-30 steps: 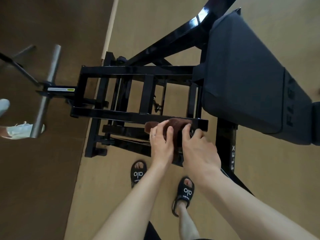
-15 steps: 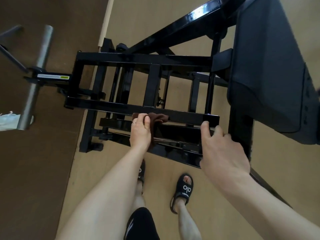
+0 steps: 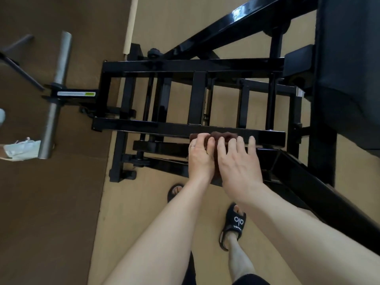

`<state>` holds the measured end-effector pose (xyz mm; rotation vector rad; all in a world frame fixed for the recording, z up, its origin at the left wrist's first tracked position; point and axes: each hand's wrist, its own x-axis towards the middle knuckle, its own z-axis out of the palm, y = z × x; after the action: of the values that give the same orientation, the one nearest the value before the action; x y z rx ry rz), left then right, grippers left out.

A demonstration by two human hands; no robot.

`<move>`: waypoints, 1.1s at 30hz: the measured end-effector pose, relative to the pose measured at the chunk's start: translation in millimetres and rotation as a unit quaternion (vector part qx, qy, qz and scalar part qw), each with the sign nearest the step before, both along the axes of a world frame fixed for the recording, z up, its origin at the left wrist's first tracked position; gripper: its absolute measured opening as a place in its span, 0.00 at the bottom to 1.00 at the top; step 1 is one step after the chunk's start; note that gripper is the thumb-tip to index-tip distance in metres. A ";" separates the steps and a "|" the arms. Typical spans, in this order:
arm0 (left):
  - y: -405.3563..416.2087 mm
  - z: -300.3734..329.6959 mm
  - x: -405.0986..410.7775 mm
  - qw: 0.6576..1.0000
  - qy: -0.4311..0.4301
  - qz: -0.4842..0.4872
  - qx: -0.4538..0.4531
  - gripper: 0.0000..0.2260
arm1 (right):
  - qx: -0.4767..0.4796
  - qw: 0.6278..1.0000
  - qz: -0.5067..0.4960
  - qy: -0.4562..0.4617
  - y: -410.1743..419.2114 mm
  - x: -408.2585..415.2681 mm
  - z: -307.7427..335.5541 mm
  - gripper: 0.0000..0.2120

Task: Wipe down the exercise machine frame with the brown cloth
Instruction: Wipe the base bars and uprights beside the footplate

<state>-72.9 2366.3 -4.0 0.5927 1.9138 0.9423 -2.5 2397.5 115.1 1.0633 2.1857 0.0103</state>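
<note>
The black exercise machine frame [image 3: 144, 124] stands on the floor below me. A brown cloth [image 3: 225, 135] lies bunched on its near horizontal crossbar, right of the bar's middle. My left hand [image 3: 200, 159], with a ring on it, grips the cloth's left part with curled fingers. My right hand [image 3: 239, 161] sits right beside it, its fingers stretched forward over the cloth and the bar's edge. Both hands hide most of the cloth.
A dark padded seat [image 3: 347, 75] rises at the right. A steel weight peg [image 3: 55, 95] sticks out from the frame's left side. A white shoe [image 3: 20, 150] lies at the far left. My sandalled feet [image 3: 234, 223] stand on tan flooring beside a darker mat [image 3: 51, 202].
My right hand has left the bar's right end and come left to rest on the cloth beside my left hand. The cloth has slid a little rightward along the bar.
</note>
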 end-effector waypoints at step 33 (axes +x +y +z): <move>-33.6 -116.7 -78.8 0.993 0.063 0.099 -0.022 0.14 | 0.118 0.993 0.010 -0.012 -3.1 -11.7 -53.9 0.22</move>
<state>-151.7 2332.7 -120.7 0.4502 2.1309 1.0045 -14.2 2394.5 61.3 1.1624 2.2121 0.2972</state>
